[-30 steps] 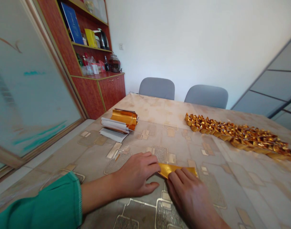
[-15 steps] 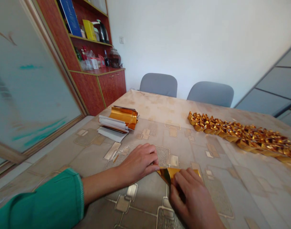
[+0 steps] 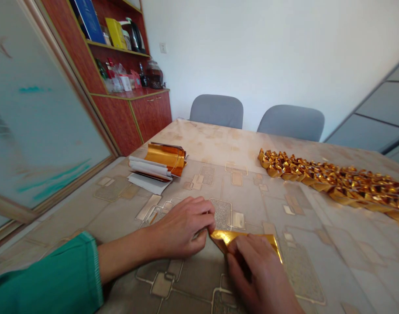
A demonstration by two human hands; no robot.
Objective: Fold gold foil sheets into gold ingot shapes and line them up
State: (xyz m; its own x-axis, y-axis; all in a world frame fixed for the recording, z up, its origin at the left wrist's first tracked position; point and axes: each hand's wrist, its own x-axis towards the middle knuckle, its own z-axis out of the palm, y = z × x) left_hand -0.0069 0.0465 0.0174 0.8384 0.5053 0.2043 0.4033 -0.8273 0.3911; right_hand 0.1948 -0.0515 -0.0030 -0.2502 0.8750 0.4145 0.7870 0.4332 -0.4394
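A folded piece of gold foil paper (image 3: 268, 239) lies on the patterned tablecloth, between my two hands. My left hand (image 3: 190, 224) pinches its left corner with thumb and fingertips. Over its near middle edge, my right hand (image 3: 260, 270) is closed with bent fingers, gripping the paper and covering part of it. Farther off to the left is a stack of curled gold and white paper sheets (image 3: 165, 158). Rows of folded gold paper pieces (image 3: 333, 181) stretch along the right side of the table.
Two grey chairs (image 3: 216, 110) (image 3: 291, 122) stand behind the far edge of the table (image 3: 215, 141). At the left are a frosted sliding door (image 3: 52, 113) and a reddish wooden cabinet (image 3: 150, 115) with bottles, a kettle and boxes.
The gold paper's left part looks flatter, and more of its right end shows. My left hand has shifted slightly left. The whole view has moved a little.
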